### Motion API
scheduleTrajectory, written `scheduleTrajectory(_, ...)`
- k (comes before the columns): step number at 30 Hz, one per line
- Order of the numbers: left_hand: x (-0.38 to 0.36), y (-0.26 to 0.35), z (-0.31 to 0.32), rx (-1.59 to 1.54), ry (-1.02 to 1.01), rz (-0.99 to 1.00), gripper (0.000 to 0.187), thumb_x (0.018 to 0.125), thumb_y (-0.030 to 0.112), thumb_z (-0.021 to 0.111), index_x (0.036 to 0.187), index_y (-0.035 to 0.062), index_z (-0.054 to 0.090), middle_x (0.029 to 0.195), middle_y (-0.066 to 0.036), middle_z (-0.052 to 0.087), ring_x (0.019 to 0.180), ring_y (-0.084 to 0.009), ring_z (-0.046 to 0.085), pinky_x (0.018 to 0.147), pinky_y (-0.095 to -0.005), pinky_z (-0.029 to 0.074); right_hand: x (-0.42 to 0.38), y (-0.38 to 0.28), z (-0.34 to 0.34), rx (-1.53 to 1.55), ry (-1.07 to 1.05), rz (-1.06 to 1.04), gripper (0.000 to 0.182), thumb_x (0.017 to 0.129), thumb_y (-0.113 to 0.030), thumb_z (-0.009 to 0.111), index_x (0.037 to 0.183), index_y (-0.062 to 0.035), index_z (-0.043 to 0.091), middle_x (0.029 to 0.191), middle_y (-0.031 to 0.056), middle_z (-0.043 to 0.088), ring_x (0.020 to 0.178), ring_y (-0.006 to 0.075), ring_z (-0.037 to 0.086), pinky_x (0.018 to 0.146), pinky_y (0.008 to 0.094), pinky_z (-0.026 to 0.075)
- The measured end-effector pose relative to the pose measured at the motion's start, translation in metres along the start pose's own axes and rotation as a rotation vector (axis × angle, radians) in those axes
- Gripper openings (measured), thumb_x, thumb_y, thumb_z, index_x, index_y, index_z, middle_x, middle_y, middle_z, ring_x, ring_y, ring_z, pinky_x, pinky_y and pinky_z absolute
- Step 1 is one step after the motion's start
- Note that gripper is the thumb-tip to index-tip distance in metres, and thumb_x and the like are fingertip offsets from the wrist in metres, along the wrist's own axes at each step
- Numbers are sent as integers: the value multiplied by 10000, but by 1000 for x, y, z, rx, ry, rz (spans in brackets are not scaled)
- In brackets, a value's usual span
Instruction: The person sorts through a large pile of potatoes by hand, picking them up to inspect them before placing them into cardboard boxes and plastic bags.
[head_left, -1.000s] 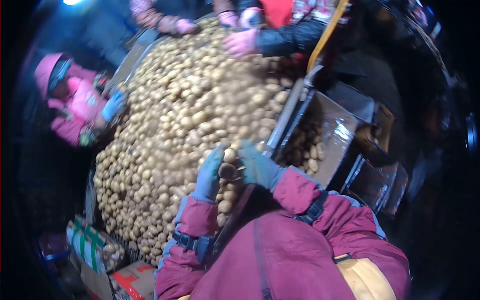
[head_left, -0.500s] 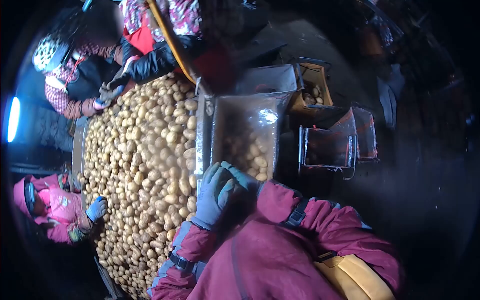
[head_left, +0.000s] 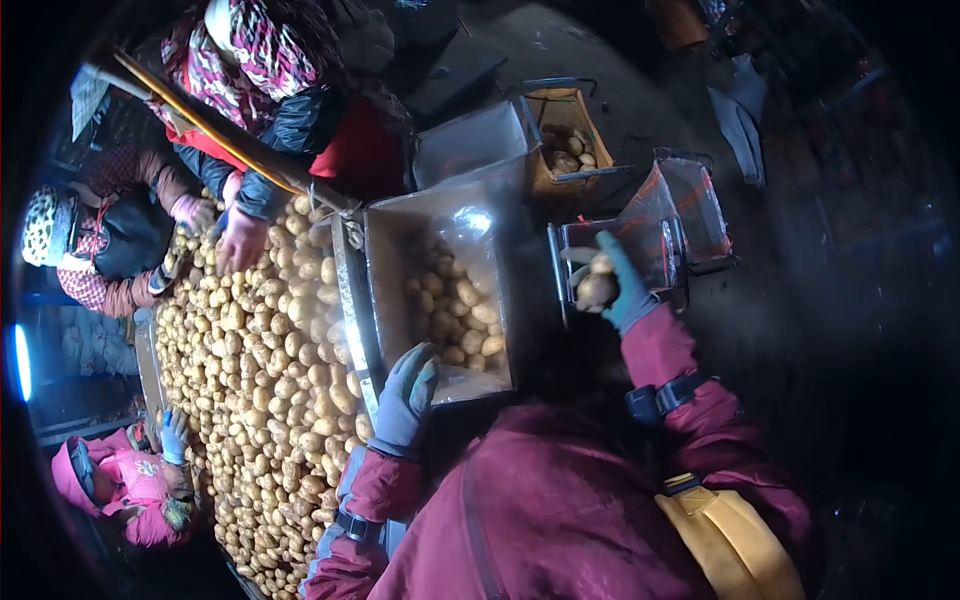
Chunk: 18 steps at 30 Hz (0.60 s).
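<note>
My right hand point(head_left: 622, 282), in a blue-grey glove, is stretched out over a lined crate point(head_left: 640, 250) and holds a potato point(head_left: 594, 290). My left hand point(head_left: 405, 395), gloved the same, rests at the metal edge of the sorting table point(head_left: 352, 300), fingers loosely curled with nothing clearly in them. A deep bed of potatoes point(head_left: 265, 350) covers the table to its left. Right in front of me a plastic-lined box point(head_left: 440, 290) holds several potatoes.
Other people work the potato bed: one in a patterned jacket with a pink glove point(head_left: 240, 240), another at the left edge point(head_left: 100, 250), one in pink below point(head_left: 120, 480). A cardboard box with potatoes point(head_left: 565, 140) and another lined crate point(head_left: 700, 205) stand beyond.
My right hand has left the left hand and swung out to the right over the lined crate with a potato. The view has turned further right.
</note>
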<state>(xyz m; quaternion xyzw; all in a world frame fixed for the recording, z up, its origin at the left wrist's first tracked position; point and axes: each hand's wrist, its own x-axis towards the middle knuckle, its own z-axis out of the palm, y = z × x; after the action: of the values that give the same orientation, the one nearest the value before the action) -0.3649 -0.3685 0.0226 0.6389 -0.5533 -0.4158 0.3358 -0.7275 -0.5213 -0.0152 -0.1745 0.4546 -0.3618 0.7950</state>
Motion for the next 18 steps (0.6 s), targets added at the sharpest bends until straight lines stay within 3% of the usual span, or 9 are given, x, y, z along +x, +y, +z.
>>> scheduleTrajectory(2,-1,-3,2,-51,-27,-30,402,1027,296,582,1297,2,628,1319,-187,630,1261,-308,582,1075,-375,437,-12,-24,-19,20,250,-96,712,966,-647,477,1301,-42,646,772,85,708,471,244,636,384,282,470)
scheduleTrajectory(4,-2,-5,2,-9,-37,-38,399,1030,296,574,1299,5,628,1312,-183,634,1257,-307,584,1071,-373,439,-22,-43,-47,18,207,-166,743,923,-677,549,1251,-20,661,818,112,717,534,223,647,461,313,501)
scheduleTrajectory(8,-4,-26,6,-21,-75,-88,388,1032,288,570,1300,14,630,1298,-174,642,1247,-293,590,1061,-367,445,-26,-42,-83,49,404,-232,720,895,-683,583,1267,-72,666,848,120,711,553,236,641,492,314,499)
scheduleTrajectory(11,-2,-34,15,-67,-92,-97,391,1034,296,572,1297,13,632,1280,-165,650,1230,-264,598,1048,-351,450,-30,-27,-97,74,431,-221,724,905,-674,576,1225,-32,678,942,101,714,744,224,682,554,375,582)
scheduleTrajectory(15,0,-33,23,-61,-100,-128,395,1035,305,577,1289,9,640,1256,-158,662,1206,-255,613,1038,-343,456,-33,-3,-109,91,379,-102,712,886,-693,577,1227,-81,702,918,112,710,704,229,679,576,368,568)
scheduleTrajectory(18,1,-34,28,-69,-106,-156,397,1036,312,581,1281,7,647,1247,-155,668,1191,-251,621,1030,-339,461,-31,9,-98,170,452,-99,725,888,-687,579,1235,-61,696,903,117,710,633,241,670,570,364,569)
